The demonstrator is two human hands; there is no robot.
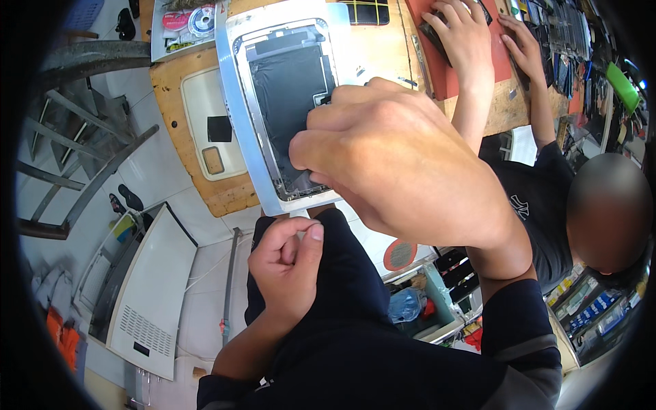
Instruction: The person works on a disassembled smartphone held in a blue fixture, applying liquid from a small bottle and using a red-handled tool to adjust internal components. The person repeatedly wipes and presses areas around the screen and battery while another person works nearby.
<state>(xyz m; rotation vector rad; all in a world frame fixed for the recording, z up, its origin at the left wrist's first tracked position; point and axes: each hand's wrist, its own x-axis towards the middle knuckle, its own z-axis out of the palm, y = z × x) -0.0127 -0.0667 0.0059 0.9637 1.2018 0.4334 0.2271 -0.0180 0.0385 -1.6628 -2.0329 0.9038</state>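
Black inside, pale-rimmed tablet-like device (287,92) | right fingers (321,145) over it, perhaps touching

Single fisheye view, worn on the head, left lens, looking steeply down. Upright, unmirrored; dark rounded rim, straight edges bow near it. Wearer's dark navy short-sleeved shirt (410,372) spans lower edge, seen from above. Bare right hand (386,150) nearest, large, just right of centre; bare left hand (287,270) looks smaller, lower. Light brown wooden worktable (379,44) along top, white tiled floor (167,171) farther off, left. Co-worker in black shirt (536,215) near right rim.
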